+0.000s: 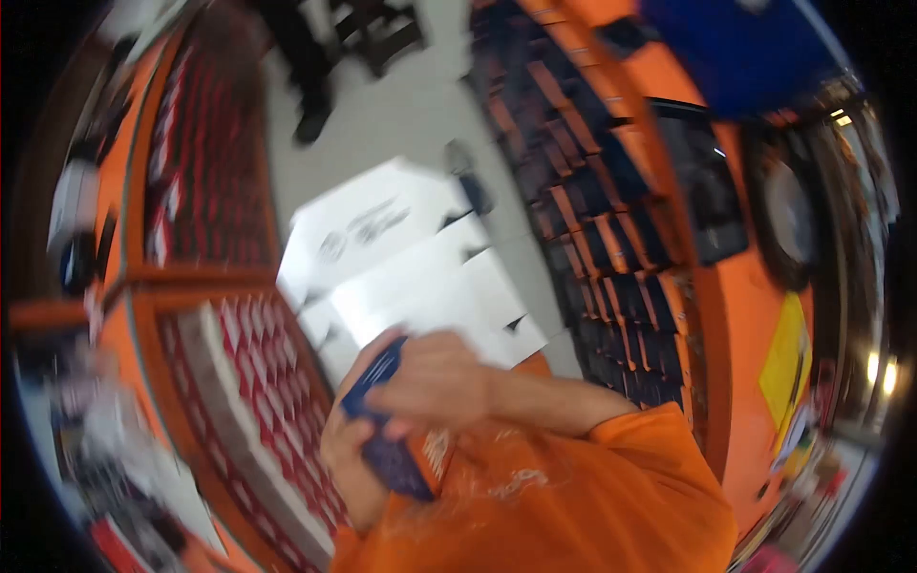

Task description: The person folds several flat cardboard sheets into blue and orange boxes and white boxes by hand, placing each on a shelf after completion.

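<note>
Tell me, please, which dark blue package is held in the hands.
The blue package held by left hand and right hand; other dark packages sit in the right rack.

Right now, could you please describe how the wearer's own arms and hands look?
The left hand and right hand show no gloves. The right forearm is bare below a short orange sleeve, part of an orange T-shirt with pale lettering too blurred to read.
</note>
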Demonstrator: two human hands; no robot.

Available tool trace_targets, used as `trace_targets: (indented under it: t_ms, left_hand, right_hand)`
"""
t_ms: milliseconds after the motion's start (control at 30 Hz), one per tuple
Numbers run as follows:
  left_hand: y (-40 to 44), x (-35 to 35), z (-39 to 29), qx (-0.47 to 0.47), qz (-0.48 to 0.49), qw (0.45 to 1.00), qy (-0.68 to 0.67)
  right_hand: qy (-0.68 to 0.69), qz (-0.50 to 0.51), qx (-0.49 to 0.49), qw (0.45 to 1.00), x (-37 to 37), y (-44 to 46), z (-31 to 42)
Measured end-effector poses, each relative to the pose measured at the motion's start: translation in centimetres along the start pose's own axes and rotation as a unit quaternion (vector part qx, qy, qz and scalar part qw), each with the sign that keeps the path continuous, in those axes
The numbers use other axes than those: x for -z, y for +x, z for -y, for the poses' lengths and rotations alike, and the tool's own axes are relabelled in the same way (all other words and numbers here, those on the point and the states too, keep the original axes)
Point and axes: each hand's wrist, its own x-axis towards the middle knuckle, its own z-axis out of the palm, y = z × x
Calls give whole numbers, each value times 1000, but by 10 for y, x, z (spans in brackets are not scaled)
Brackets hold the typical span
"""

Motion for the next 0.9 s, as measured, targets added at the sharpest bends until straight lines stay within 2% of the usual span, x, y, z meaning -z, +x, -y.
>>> trace_targets:
  t_ms: [33, 67, 100, 133, 167, 200, 267, 300, 333, 367, 400, 433, 467, 500, 533, 567, 600, 633, 667, 700, 733, 800, 867, 900]
  left_hand:
    - [-5, -22, -20, 34, -37, 998, -34]
    - [-4, 0, -12, 57, 18, 998, -37]
    - [15, 42, 3, 59, 152, 986, 27]
    - [3, 41, 15, 60, 81, 995, -19]
    - [12, 54, 21, 21, 119, 993, 5]
    - [26, 66, 25, -16, 166, 985, 30]
    - [34, 59, 36, -193, 131, 966, -114]
    - [42, 55, 31, -292, 175, 923, -179]
    - [49, 82, 8, 105, -55, 973, -199]
    - [55, 92, 37, -114, 5, 962, -249]
    - [56, 101, 68, -322, 67, 898, -291]
    - [53, 98, 59, -315, 77, 900, -292]
    - [47, 100, 45, -295, 91, 937, -161]
    - [40, 102, 31, -269, 106, 957, -29]
    - [33, 114, 20, -161, 126, 978, -32]
    - [31, 114, 13, -127, 106, 983, 83]
    - [31, 109, 9, -92, 91, 972, 196]
    - [34, 96, 8, -52, 84, 965, 245]
    - [39, 82, 7, -18, 78, 953, 294]
    - [46, 71, 6, -3, 76, 974, 213]
    - [53, 62, 2, 12, 99, 976, 192]
    - [68, 48, -3, 55, 148, 963, 219]
    - [89, 35, 10, 42, 181, 948, 259]
    - [99, 29, 15, 27, 196, 932, 305]
  right_hand:
    - [17, -47, -15, 999, -5, -2, 0]
    - [68, -98, -22, 993, -2, 9, 2]
    - [118, -103, -44, 987, -1, 18, 1]
    - [121, -117, -34, 985, -4, 22, -3]
    - [113, -114, -53, 986, -7, 16, -7]
    - [160, -109, -127, 973, -8, 0, -11]
    - [77, -172, -225, 956, -11, 13, -19]
    - [176, -55, -332, 925, -5, 9, -20]
    - [269, 64, -429, 860, 5, 1, -19]
    - [433, 176, -508, 724, 15, -3, -22]
    - [430, 165, -509, 727, 18, -11, -21]
    - [434, 149, -505, 731, 19, -21, -21]
    - [437, 136, -503, 733, 25, -29, -21]
    - [436, 124, -537, 712, 36, -31, -23]
    - [426, 110, -544, 714, 46, -29, -27]
    - [305, 185, -500, 789, 59, -28, -32]
    - [171, 257, -452, 837, 72, -31, -32]
    - [153, 241, -391, 875, 72, -40, -32]
    - [130, 229, -411, 873, 77, -42, -24]
    - [152, 243, -438, 852, 83, -42, -18]
    - [177, 254, -463, 831, 92, -46, -11]
    - [187, 240, -505, 808, 105, -60, 2]
    - [210, 236, -536, 783, 112, -85, 10]
    - [227, 149, -551, 789, 114, -108, 14]
